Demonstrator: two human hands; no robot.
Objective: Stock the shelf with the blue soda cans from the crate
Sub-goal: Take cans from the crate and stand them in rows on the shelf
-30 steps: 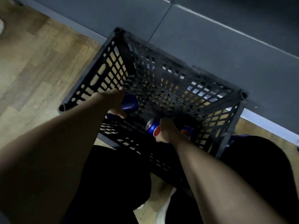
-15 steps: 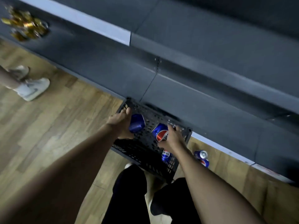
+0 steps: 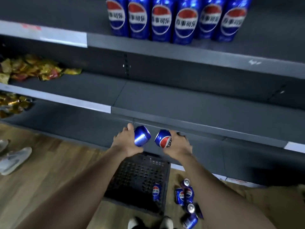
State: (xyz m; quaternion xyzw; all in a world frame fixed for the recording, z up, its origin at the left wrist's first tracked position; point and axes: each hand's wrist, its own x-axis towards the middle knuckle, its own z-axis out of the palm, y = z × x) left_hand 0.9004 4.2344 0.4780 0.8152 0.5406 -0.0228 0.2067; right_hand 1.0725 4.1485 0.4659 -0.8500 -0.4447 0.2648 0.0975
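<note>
My left hand (image 3: 126, 142) grips a blue soda can (image 3: 142, 136) and my right hand (image 3: 179, 146) grips another blue soda can (image 3: 163, 138), both tilted and held side by side in front of a lower shelf edge. Below them on the floor sits the black crate (image 3: 140, 179) with one blue can (image 3: 156, 191) visible inside. On the top shelf (image 3: 198, 52) stands a row of several blue cans (image 3: 179, 20).
Several loose blue cans (image 3: 187, 200) lie on the wooden floor right of the crate. Snack packets (image 3: 33, 68) fill the left of the middle shelf (image 3: 181, 98). Another person's grey shoe (image 3: 13, 160) is at the left. My own shoes (image 3: 150, 223) show at the bottom.
Both hands lifted their cans out of the crate and rose to lower-shelf height. The view tilted up, so the upper shelves and stocked cans now show.
</note>
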